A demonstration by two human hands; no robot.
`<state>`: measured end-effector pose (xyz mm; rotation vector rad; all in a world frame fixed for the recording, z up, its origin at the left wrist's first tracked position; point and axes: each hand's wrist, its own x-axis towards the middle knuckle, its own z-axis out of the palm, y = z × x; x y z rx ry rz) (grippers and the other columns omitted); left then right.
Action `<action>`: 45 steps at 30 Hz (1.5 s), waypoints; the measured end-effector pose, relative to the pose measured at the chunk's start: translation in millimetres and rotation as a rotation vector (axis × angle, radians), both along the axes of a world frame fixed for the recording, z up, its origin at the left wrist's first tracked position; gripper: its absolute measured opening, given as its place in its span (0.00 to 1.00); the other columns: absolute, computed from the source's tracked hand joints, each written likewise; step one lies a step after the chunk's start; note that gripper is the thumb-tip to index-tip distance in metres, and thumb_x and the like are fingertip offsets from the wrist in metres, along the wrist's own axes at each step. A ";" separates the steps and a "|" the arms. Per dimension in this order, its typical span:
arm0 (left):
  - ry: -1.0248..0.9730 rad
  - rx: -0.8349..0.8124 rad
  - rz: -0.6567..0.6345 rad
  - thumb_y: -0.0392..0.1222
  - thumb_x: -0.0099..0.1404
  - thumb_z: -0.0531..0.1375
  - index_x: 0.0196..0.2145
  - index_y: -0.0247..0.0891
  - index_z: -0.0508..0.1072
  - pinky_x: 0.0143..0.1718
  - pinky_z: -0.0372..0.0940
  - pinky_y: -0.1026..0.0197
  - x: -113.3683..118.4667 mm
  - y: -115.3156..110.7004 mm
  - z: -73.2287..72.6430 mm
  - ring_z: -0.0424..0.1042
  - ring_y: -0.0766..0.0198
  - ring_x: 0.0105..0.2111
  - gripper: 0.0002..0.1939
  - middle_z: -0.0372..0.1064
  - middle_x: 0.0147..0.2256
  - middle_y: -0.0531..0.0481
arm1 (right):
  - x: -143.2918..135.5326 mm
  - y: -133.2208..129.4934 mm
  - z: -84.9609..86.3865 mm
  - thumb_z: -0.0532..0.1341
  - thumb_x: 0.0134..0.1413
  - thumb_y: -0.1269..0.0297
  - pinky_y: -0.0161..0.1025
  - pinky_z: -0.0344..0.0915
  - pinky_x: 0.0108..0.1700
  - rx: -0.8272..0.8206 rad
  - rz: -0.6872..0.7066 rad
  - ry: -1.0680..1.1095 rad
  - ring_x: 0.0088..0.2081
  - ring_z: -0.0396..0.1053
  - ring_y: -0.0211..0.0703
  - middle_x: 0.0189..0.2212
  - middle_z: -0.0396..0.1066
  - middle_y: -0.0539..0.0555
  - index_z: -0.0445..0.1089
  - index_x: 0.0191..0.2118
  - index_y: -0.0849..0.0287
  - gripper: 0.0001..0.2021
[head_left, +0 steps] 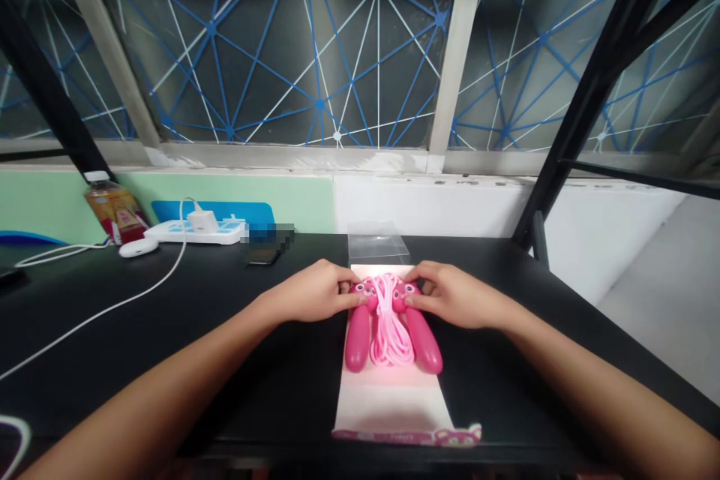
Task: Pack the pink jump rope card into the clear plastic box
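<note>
A pink jump rope (389,330) lies coiled on a pale card (388,401) near the table's front edge, between two dark pink handles with animal-face tops. My left hand (318,291) pinches the top of the left handle (358,341) between thumb and fingers. On the other side, my right hand (455,294) grips the top of the right handle (426,345) in the same way. Behind the card, a clear plastic sleeve (379,246) lies flat. The card's front edge has a pink printed strip.
At the back left of the black table (270,390) are a bottle (117,208), a white power strip (225,233) with a plugged charger, a white oval object (138,247) and a dark phone (265,251). A white cable crosses the left side. Black frame posts stand at both sides.
</note>
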<state>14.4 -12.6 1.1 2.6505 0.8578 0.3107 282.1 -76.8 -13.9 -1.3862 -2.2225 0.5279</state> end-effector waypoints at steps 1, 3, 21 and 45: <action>0.003 -0.020 0.010 0.55 0.67 0.56 0.42 0.38 0.79 0.25 0.54 0.64 -0.4 0.5 0.2 0.65 0.66 0.22 0.19 0.71 0.23 0.52 | 2.4 0.6 -0.1 0.61 0.58 0.51 0.37 0.63 0.33 -0.033 -0.007 0.001 0.30 0.67 0.39 0.35 0.71 0.53 0.71 0.47 0.59 0.18; 0.001 -0.064 0.029 0.56 0.65 0.58 0.41 0.39 0.78 0.26 0.55 0.64 -1.0 0.9 0.9 0.67 0.66 0.23 0.19 0.73 0.25 0.52 | 6.1 1.1 -0.1 0.63 0.56 0.50 0.37 0.63 0.32 -0.048 -0.010 -0.012 0.30 0.67 0.39 0.35 0.71 0.53 0.71 0.48 0.59 0.20; -0.014 -0.102 0.033 0.56 0.63 0.59 0.42 0.39 0.78 0.25 0.58 0.66 -2.2 0.3 2.8 0.69 0.67 0.24 0.19 0.75 0.28 0.52 | 2.6 -4.3 5.2 0.60 0.59 0.56 0.36 0.64 0.32 -0.338 0.122 0.169 0.32 0.70 0.41 0.31 0.72 0.51 0.64 0.48 0.60 0.16; 0.040 0.255 0.119 0.59 0.66 0.56 0.43 0.42 0.73 0.31 0.60 0.60 8.6 1.5 -2.2 0.72 0.58 0.31 0.19 0.73 0.31 0.50 | -52.3 -43.0 -2.7 0.58 0.62 0.61 0.44 0.69 0.34 0.460 0.237 -0.589 0.44 0.69 0.56 0.48 0.71 0.60 0.63 0.60 0.50 0.21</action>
